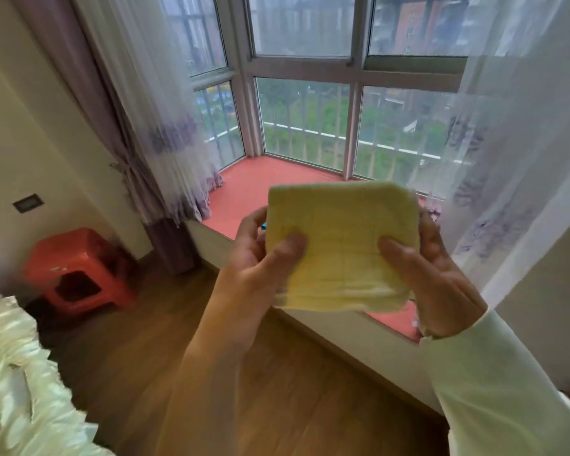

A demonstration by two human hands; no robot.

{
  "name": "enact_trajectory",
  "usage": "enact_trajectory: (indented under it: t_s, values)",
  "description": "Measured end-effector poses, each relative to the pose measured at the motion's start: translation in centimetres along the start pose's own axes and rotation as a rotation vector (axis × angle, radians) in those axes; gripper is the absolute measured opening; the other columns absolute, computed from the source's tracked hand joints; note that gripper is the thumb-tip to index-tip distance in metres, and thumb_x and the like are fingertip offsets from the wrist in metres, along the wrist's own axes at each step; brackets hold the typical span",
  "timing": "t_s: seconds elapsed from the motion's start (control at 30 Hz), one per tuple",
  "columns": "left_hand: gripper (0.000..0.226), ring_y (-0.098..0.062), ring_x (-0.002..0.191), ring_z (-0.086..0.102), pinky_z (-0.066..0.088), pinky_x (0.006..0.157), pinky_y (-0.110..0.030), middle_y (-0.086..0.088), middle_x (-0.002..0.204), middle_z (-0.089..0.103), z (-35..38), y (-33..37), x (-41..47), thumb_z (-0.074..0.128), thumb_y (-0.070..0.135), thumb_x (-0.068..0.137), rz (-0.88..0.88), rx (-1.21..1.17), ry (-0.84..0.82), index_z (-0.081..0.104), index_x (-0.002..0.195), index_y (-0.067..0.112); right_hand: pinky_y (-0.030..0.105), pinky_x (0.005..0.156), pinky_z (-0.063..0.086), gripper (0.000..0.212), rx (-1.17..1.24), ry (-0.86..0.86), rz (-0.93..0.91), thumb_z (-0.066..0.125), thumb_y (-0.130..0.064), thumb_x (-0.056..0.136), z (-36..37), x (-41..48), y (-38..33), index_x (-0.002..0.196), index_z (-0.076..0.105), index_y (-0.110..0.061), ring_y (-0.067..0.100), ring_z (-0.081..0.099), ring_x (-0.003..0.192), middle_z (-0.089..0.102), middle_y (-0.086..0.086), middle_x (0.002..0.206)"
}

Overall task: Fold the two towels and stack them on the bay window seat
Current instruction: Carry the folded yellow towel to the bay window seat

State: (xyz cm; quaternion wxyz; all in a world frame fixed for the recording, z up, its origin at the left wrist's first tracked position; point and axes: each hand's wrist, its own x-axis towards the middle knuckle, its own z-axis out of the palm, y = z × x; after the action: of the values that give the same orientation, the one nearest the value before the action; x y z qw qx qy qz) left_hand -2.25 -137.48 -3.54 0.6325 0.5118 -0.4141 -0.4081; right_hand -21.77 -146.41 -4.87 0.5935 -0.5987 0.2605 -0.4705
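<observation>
The left hand [264, 255] pinches the left edge of the yellow towel [343, 245], thumb on the near face and fingers curled behind. The towel, folded to a small thick square, is held up between both hands, with the red bay window seat [244, 192] just beyond them. The right hand [428, 268] grips the right edge the same way. This fold looks finished, so next it wants lowering flat onto the seat. The second towel is not clearly in view. No writing is readable.

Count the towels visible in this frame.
1: a folded yellow towel, held up before the window seat, gripped at its sides by the left hand and right hand. A second towel may be hidden behind it.
</observation>
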Motion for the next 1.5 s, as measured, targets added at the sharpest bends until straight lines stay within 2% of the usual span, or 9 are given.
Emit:
enact_trajectory:
  t_s: [0.13,0.23,0.33,0.5,0.77,0.87,1.07,1.4,1.5]
  values:
    - [0.051,-0.029,0.111,0.072,0.059,0.094,-0.054,-0.001,0.119,0.074,-2.5,-1.0,7.9,0.07,0.028,0.087,0.013,0.032,0.001,0.055,0.136,0.032,0.02,0.074,0.058,0.063,0.032,-0.016,0.02,0.055,-0.013,0.081,0.6,8.1,3.2,0.142,0.044,-0.022,0.004,0.069,0.094,0.066,-0.01,0.109]
    - [0.051,-0.027,0.108,0.073,0.061,0.088,-0.046,-0.002,0.118,0.074,-5.2,-2.1,14.8,0.067,0.025,0.088,0.028,0.041,-0.021,0.056,0.138,0.031,0.028,0.08,0.059,0.064,0.057,-0.035,0.025,0.054,-0.011,0.082,1.7,14.3,6.2,0.144,0.041,-0.014,0.018,0.064,0.105,0.063,0.002,0.117]
    - [0.052,-0.028,0.106,0.074,0.061,0.089,-0.048,-0.004,0.117,0.075,-8.4,-3.7,22.0,0.067,0.024,0.088,0.023,0.042,-0.041,0.056,0.138,0.029,0.031,0.082,0.058,0.061,0.095,0.016,0.04,0.054,-0.008,0.083,3.3,20.4,9.7,0.143,0.043,-0.015,0.021,0.064,0.108,0.064,0.007,0.12]
    - [0.053,-0.038,0.111,0.07,0.055,0.097,-0.061,-0.011,0.119,0.073,-13.4,-5.5,33.2,0.074,0.037,0.081,-0.04,0.087,-0.081,0.06,0.132,0.034,0.025,0.077,0.059,0.056,0.122,0.13,0.078,0.057,-0.006,0.081,6.3,30.0,14.7,0.134,0.053,-0.022,0.012,0.069,0.101,0.073,-0.005,0.11]
    - [0.047,-0.026,0.107,0.073,0.062,0.084,-0.034,-0.008,0.119,0.074,-18.0,-7.5,48.1,0.067,0.027,0.086,-0.087,0.074,-0.136,0.06,0.132,0.034,0.027,0.077,0.06,0.053,0.12,0.246,0.121,0.059,-0.008,0.082,8.7,43.1,20.3,0.13,0.055,-0.03,0.01,0.071,0.102,0.074,-0.01,0.109]
    - [0.045,-0.017,0.102,0.075,0.06,0.078,-0.027,-0.002,0.113,0.077,-19.1,-9.3,52.9,0.066,0.026,0.087,-0.098,0.085,-0.137,0.061,0.131,0.035,0.028,0.075,0.061,0.059,0.137,0.246,0.143,0.058,-0.008,0.082,8.8,47.3,22.9,0.138,0.05,-0.026,0.013,0.071,0.106,0.075,-0.01,0.111]
    - [0.046,-0.02,0.109,0.074,0.061,0.084,-0.03,-0.002,0.12,0.075,-21.3,-13.0,60.4,0.063,0.016,0.099,-0.177,0.103,-0.118,0.055,0.141,0.033,0.036,0.09,0.058,0.065,0.123,0.209,0.248,0.062,-0.017,0.08,8.9,55.2,28.0,0.141,0.047,-0.033,0.016,0.067,0.115,0.072,-0.01,0.119]
    - [0.053,-0.019,0.115,0.072,0.058,0.092,-0.035,0.001,0.122,0.075,-25.8,-20.5,68.7,0.066,0.026,0.089,-0.292,0.122,-0.162,0.054,0.14,0.034,0.033,0.088,0.059,0.057,0.121,0.258,0.367,0.059,-0.016,0.082,10.1,61.4,35.5,0.134,0.05,-0.036,0.014,0.069,0.111,0.074,-0.01,0.115]
    - [0.053,-0.019,0.116,0.071,0.056,0.1,-0.043,0.001,0.125,0.074,-27.1,-24.2,70.4,0.065,0.026,0.09,-0.34,0.143,-0.202,0.054,0.141,0.033,0.035,0.088,0.059,0.056,0.1,0.322,0.393,0.06,-0.018,0.081,10.5,61.5,39.2,0.133,0.051,-0.038,0.015,0.068,0.113,0.073,-0.01,0.118]
